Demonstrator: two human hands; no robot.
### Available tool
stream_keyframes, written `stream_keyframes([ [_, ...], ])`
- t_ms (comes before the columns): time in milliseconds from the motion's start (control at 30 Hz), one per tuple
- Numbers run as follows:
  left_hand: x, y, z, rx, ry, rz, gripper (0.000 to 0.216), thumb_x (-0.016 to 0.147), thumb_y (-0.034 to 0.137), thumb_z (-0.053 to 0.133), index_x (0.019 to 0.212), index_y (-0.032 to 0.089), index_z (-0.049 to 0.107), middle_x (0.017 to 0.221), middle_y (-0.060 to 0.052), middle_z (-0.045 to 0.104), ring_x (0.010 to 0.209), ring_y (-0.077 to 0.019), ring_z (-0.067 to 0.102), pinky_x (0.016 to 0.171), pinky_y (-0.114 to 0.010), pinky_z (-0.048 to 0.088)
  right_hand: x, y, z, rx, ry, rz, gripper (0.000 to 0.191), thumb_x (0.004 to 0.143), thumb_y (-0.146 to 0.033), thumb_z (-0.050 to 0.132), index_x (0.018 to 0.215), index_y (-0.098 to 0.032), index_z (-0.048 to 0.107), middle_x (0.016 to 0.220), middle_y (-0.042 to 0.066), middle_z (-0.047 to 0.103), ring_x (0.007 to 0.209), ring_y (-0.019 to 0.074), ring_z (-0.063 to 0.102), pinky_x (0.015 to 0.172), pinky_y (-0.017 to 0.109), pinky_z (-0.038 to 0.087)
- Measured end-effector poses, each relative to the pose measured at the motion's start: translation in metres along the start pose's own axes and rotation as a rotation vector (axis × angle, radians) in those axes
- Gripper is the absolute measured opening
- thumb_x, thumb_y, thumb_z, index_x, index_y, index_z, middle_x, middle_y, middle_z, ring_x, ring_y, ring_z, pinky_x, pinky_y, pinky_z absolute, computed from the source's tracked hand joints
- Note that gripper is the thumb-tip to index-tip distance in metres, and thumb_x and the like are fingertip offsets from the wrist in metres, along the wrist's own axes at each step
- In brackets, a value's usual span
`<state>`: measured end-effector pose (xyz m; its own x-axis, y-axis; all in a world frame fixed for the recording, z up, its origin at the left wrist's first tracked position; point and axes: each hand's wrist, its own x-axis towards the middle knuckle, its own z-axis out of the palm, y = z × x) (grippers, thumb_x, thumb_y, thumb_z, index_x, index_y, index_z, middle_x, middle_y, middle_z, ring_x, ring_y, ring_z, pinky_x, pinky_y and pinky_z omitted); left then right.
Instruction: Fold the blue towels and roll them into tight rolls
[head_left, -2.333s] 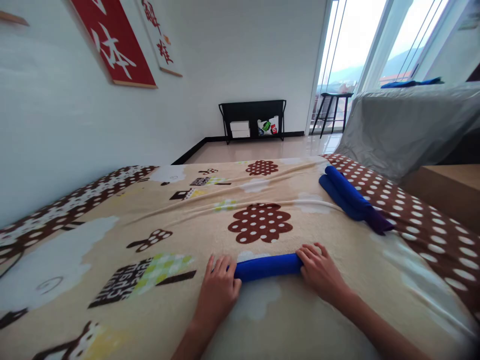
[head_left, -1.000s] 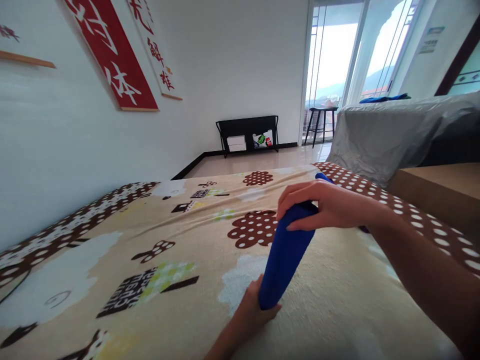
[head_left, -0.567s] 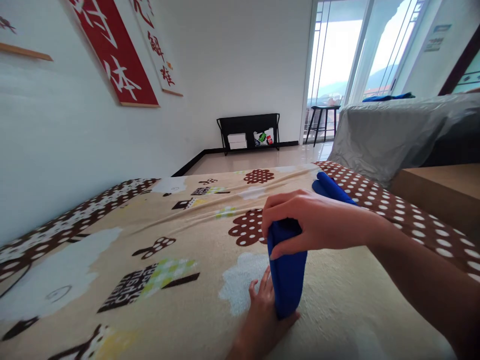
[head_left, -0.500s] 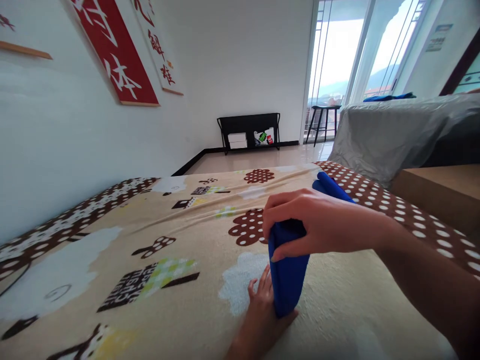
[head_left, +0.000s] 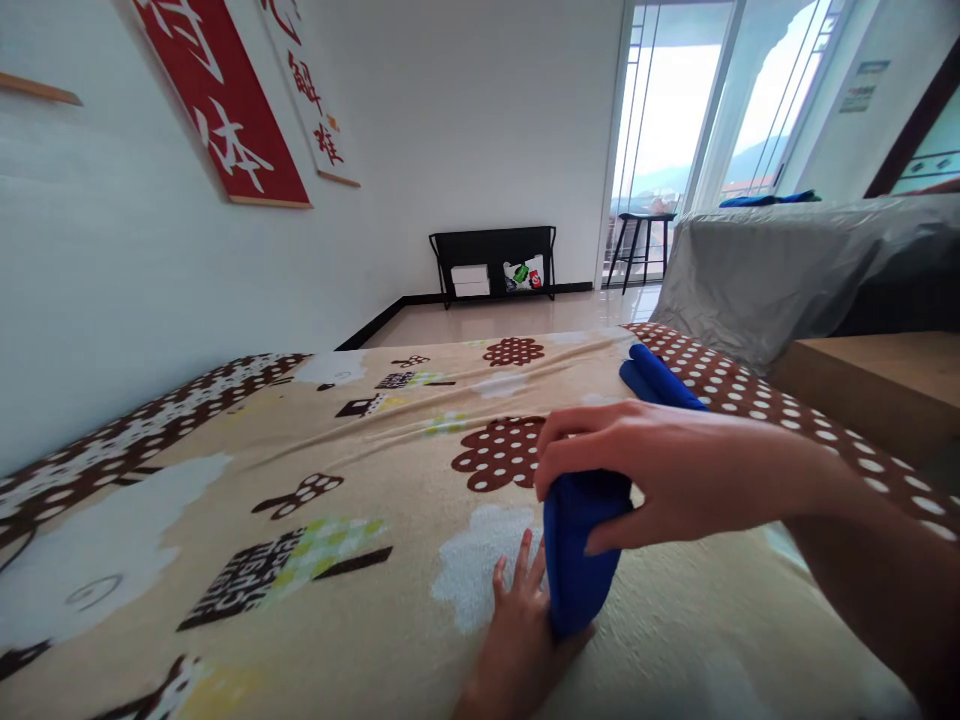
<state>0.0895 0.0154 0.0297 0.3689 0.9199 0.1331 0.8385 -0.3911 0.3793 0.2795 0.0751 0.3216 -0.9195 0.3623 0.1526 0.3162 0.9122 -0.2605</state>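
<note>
A folded blue cloth stands upright on the patterned bed cover. My right hand comes in from the right and grips the cloth's upper end, fingers over the far side and thumb on the near face. My left hand lies low against the cover, fingers stretched and spread, with the thumb by the cloth's bottom edge. Whether the left palm presses on the cloth is hidden. Beyond my right wrist lies a rolled or folded blue cloth, partly covered by that hand.
A brown polka-dot border edges the bed. To the right are a wooden box-like surface and furniture under clear plastic sheeting. A black rack and a black stool stand farther back.
My right hand has moved slightly down and to the right, and the top of the blue cloth has sunk and tilted with it. My left hand stays nearly in place with its fingers more spread.
</note>
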Motion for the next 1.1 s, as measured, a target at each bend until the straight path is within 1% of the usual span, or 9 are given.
stream_keyframes([
  [233,0.002,-0.005,0.023,0.008,-0.075,0.038,0.095,0.083,0.071,0.053,0.157,0.032,0.009,0.164,-0.009,0.018,0.149,-0.038,0.02,0.113,-0.069,0.025,-0.056,0.022,-0.029,-0.103,0.099,0.175,0.03,0.083,-0.041,0.071,0.112,-0.037,0.065,0.108,-0.004,0.064,0.088,0.012,0.062,0.074,0.024,0.05],
  [467,0.004,-0.01,0.033,0.159,-0.07,0.136,0.094,0.084,0.063,0.057,0.157,0.029,0.01,0.161,-0.013,0.021,0.147,-0.0404,0.027,0.109,-0.064,0.035,-0.105,0.069,-0.018,-0.052,0.062,0.36,0.034,0.082,-0.042,0.072,0.115,-0.034,0.067,0.116,0.001,0.064,0.099,0.0123,0.063,0.079,0.021,0.053],
  [667,0.006,-0.029,0.051,0.176,-0.013,0.181,0.095,0.08,0.07,0.057,0.156,0.03,0.017,0.159,-0.014,0.027,0.143,-0.0417,0.034,0.105,-0.062,0.039,-0.084,0.137,-0.065,-0.003,0.12,0.636,0.057,0.078,-0.045,0.058,0.124,-0.012,0.063,0.109,0.001,0.068,0.086,0.0048,0.063,0.076,0.018,0.043],
  [767,0.006,-0.04,0.066,0.205,0.027,0.203,0.098,0.074,0.073,0.062,0.155,0.033,0.023,0.156,-0.013,0.032,0.139,-0.0403,0.041,0.102,-0.058,0.043,-0.059,0.176,-0.092,-0.18,0.175,0.668,0.07,0.08,-0.048,0.033,0.12,0.003,0.059,0.104,0.003,0.067,0.085,0.0008,0.059,0.073,0.019,0.038],
  [833,0.006,-0.044,0.077,0.244,0.089,0.181,0.079,0.084,0.059,0.061,0.152,0.038,0.029,0.153,-0.009,0.039,0.137,-0.0349,0.046,0.102,-0.053,0.045,-0.046,0.2,-0.098,-0.326,0.259,0.665,0.074,0.08,-0.05,0.03,0.119,0.007,0.058,0.107,0.005,0.065,0.094,0.0042,0.058,0.075,0.022,0.037],
  [900,0.006,-0.044,0.086,0.293,0.159,0.111,0.055,0.095,0.034,0.052,0.147,0.043,0.037,0.149,-0.004,0.045,0.135,-0.0284,0.049,0.102,-0.049,0.045,-0.041,0.221,-0.086,-0.425,0.355,0.684,0.073,0.083,-0.051,0.036,0.123,0.006,0.056,0.118,0.011,0.062,0.107,0.0123,0.056,0.08,0.024,0.037],
  [967,0.006,-0.04,0.091,0.318,0.2,0.045,0.053,0.097,0.018,0.043,0.142,0.046,0.044,0.146,0.0,0.049,0.134,-0.0246,0.051,0.103,-0.048,0.044,-0.045,0.238,-0.055,-0.48,0.42,0.698,0.063,0.092,-0.046,0.039,0.129,0.003,0.054,0.134,0.02,0.053,0.118,0.0192,0.052,0.084,0.026,0.037],
  [1033,0.007,-0.036,0.091,0.308,0.2,0.027,0.052,0.098,0.017,0.04,0.14,0.046,0.047,0.145,0.0,0.049,0.133,-0.0243,0.051,0.102,-0.048,0.045,-0.055,0.251,-0.004,-0.507,0.423,0.704,0.046,0.1,-0.034,0.038,0.129,-0.003,0.056,0.143,0.022,0.045,0.119,0.0193,0.052,0.086,0.026,0.038],
  [1100,0.007,-0.032,0.088,0.287,0.185,0.017,0.051,0.098,0.019,0.04,0.14,0.046,0.047,0.145,0.0,0.049,0.133,-0.0247,0.051,0.103,-0.049,0.046,-0.071,0.259,0.056,-0.504,0.372,0.71,0.032,0.1,-0.022,0.042,0.119,-0.008,0.063,0.137,0.019,0.052,0.109,0.0158,0.057,0.086,0.026,0.04],
])
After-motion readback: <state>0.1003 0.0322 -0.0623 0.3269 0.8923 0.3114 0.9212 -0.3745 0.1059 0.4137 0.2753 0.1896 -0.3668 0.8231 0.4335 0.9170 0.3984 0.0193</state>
